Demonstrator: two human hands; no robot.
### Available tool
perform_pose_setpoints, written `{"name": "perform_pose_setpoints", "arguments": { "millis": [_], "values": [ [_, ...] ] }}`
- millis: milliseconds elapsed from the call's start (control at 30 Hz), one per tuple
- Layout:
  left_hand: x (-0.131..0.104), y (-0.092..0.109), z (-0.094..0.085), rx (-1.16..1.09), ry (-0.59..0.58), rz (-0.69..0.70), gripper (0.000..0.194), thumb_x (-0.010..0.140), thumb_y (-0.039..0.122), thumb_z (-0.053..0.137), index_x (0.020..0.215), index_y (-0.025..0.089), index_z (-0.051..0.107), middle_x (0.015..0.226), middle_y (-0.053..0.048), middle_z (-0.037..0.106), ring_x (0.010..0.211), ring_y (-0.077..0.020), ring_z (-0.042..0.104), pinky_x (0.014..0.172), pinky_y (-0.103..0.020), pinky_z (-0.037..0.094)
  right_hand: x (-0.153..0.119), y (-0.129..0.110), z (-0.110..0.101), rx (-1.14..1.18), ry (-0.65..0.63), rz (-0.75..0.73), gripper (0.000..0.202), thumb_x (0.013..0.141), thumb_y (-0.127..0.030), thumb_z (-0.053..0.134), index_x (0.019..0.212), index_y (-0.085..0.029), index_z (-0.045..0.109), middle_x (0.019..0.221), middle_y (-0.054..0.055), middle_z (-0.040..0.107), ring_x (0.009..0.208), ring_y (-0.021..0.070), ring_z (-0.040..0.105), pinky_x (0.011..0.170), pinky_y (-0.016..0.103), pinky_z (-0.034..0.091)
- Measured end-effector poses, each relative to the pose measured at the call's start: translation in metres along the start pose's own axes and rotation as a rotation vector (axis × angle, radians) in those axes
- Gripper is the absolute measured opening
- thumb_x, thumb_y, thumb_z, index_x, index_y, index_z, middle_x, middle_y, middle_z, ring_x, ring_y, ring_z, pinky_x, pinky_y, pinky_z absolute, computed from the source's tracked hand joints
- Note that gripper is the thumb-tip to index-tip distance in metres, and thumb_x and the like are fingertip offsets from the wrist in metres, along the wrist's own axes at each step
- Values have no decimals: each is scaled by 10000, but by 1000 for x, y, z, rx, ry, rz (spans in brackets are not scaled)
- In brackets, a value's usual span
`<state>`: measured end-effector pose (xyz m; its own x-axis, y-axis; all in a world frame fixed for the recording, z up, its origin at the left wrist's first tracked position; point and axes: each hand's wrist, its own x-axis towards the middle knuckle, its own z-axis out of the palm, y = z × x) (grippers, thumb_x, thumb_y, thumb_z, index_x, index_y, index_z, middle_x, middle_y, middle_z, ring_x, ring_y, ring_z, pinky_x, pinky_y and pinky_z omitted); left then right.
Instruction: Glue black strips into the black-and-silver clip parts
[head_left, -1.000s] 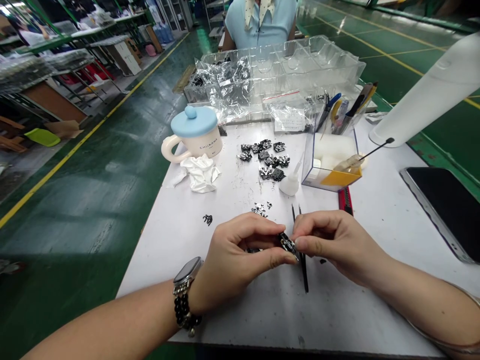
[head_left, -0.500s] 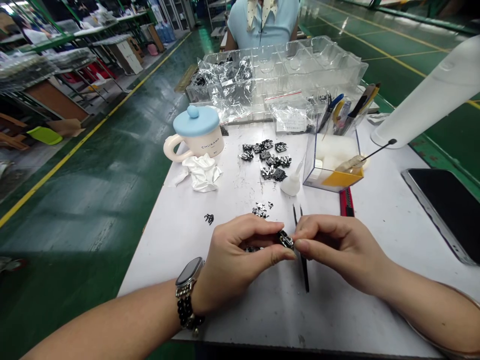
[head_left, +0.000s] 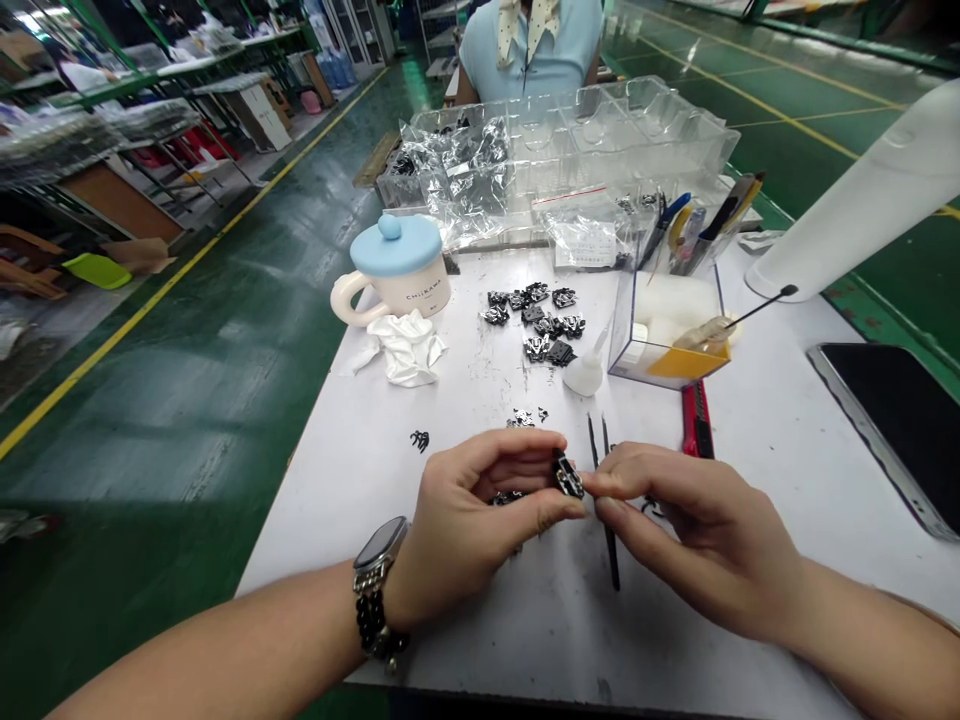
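A small black-and-silver metal part (head_left: 568,478) is pinched between the thumb and index finger of my left hand (head_left: 487,495). The index fingertip of my right hand (head_left: 690,530) touches the part's right side; its thumb is a little apart, with nothing visible between them. Black tweezers (head_left: 611,555) lie on the table beneath the right fingertips, partly covered. Behind my left hand are small loose silver and black pieces (head_left: 523,417), some hidden by the fingers. Curved black bits (head_left: 652,507) show beneath my right hand.
Beyond the hands lie several similar parts (head_left: 547,322) and a small white dropper bottle (head_left: 583,374). A lidded mug (head_left: 409,280) and crumpled tissue (head_left: 407,348) are left; a pen box (head_left: 667,340), red cutter (head_left: 697,420) and phone (head_left: 892,420) right. A person (head_left: 525,60) sits behind clear trays (head_left: 622,140).
My right thumb has drawn away from the part and the hand has lowered slightly, leaving only the index fingertip against it. The part has turned a little in my left hand.
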<state>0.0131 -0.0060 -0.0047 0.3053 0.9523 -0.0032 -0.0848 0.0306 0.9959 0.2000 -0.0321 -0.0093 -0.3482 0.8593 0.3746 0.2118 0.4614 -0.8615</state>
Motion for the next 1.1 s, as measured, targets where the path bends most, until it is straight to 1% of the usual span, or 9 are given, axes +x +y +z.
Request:
{"name": "perform_pose_setpoints", "arguments": {
  "millis": [100, 200, 333, 400, 567, 667, 767, 1000, 1100],
  "values": [
    [3, 1, 1, -202, -8, -170, 289, 617, 97, 809, 864, 168, 676, 963, -45, 753, 848, -161, 714, 770, -232, 596, 0, 0, 2, -72, 53, -60, 265, 853, -44, 491, 1058, -193, 569, 789, 32, 612, 732, 126, 586, 637, 265, 498],
    [6, -1, 1, -270, -23, -221, 203, 643, 136, 804, 812, 163, 695, 1016, -50, 740, 883, -173, 708, 786, -253, 590, -1, 1, 2, -162, 78, -147, 319, 840, -30, 496, 1116, -177, 560, 837, 52, 610, 786, 138, 586, 654, 273, 507],
    [6, -3, -1, -341, -51, -355, 200, 712, 193, 768, 908, 197, 728, 853, -17, 755, 768, -130, 705, 735, -222, 575, -3, 5, 0, -340, 69, -273, 366, 829, -16, 521, 1174, -138, 518, 865, 70, 595, 788, 148, 547, 665, 294, 489],
    [6, -3, -1, -376, -70, -417, 194, 737, 215, 751, 930, 203, 732, 825, -10, 753, 728, -111, 701, 719, -205, 570, -4, 6, 0, -447, 56, -317, 370, 823, -17, 541, 1178, -115, 507, 862, 82, 594, 771, 157, 525, 658, 310, 471],
    [7, 0, 0, -377, -64, -440, 189, 742, 225, 748, 928, 200, 737, 840, -13, 751, 667, -94, 699, 677, -171, 560, -4, 8, -1, -631, 25, -348, 344, 822, -41, 561, 1158, -91, 507, 797, 87, 586, 714, 171, 487, 607, 323, 434],
    [6, 0, 0, -378, -88, -435, 203, 757, 205, 735, 960, 202, 727, 843, -17, 749, 699, -93, 700, 713, -172, 555, -4, 7, 0, -679, 29, -367, 339, 823, -38, 556, 1154, -82, 501, 794, 96, 595, 711, 183, 497, 596, 332, 433],
    [4, -2, -1, -350, -90, -399, 225, 753, 185, 739, 976, 203, 716, 810, -6, 737, 745, -89, 692, 739, -163, 546, -4, 6, 0, -672, 13, -368, 334, 816, -27, 561, 1144, -59, 506, 810, 110, 603, 722, 189, 506, 598, 338, 436],
    [3, 0, -1, -246, -72, -340, 192, 746, 154, 735, 927, 218, 726, 746, 35, 698, 720, -37, 655, 674, -70, 505, -4, 3, 5, -633, 12, -361, 300, 835, -33, 532, 1132, -67, 519, 813, 102, 593, 720, 183, 499, 587, 331, 437],
    [2, 4, 0, -186, -54, -322, 181, 737, 142, 731, 901, 219, 733, 740, 31, 692, 700, -40, 642, 654, -76, 507, -4, -1, 0, -625, -12, -381, 314, 848, -40, 502, 1160, -70, 509, 835, 94, 571, 741, 176, 494, 617, 331, 444]
  ]
}}
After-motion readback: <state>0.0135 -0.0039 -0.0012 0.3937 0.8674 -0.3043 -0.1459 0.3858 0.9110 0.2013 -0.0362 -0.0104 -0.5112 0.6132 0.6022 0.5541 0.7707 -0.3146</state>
